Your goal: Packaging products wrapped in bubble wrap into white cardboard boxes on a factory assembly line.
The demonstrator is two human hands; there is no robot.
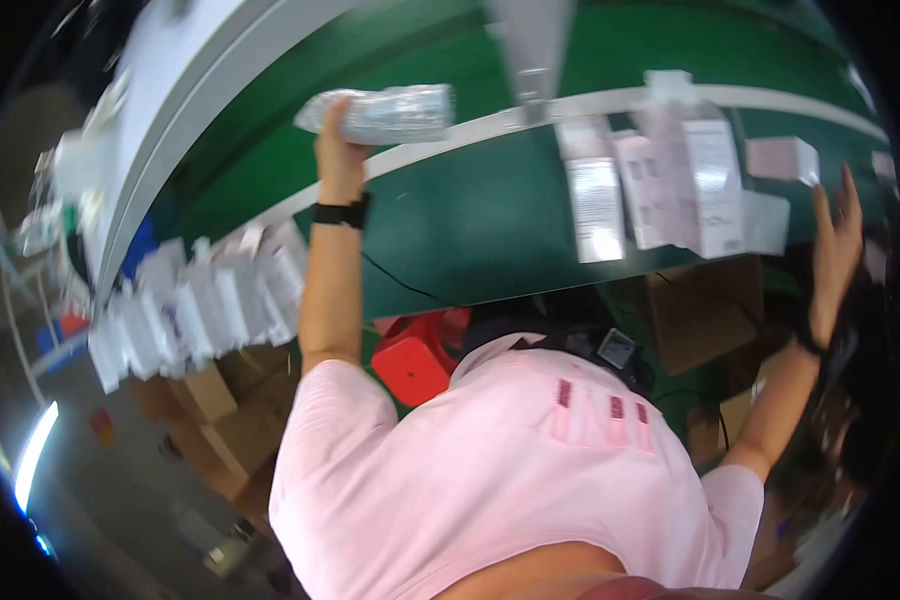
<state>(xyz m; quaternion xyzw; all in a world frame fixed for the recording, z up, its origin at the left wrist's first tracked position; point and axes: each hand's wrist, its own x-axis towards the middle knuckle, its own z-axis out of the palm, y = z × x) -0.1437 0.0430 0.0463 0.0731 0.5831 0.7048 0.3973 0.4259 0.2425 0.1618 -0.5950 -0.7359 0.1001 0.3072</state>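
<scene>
My left hand (338, 150) grips a shiny bundle in clear plastic wrap (400, 114), raised near the pale rail at the far side of the green worktop (450, 220). What the wrap encloses cannot be made out. On the far right my right hand (838, 245) is stretched out with its fingers apart and nothing in them. Its fingertips are closest to a small pale pink box (778, 159) on the worktop. To the left of that box, several white and pink cartons (712, 190) stand side by side, slightly blurred.
A row of white packages (200, 310) lines the left end. Below the worktop are a red stool (413, 362), a brown cardboard box (708, 312) and more cardboard boxes (232, 425) at left. A grey metal post (532, 60) rises beyond the rail. A thin black cable (400, 280) crosses the worktop.
</scene>
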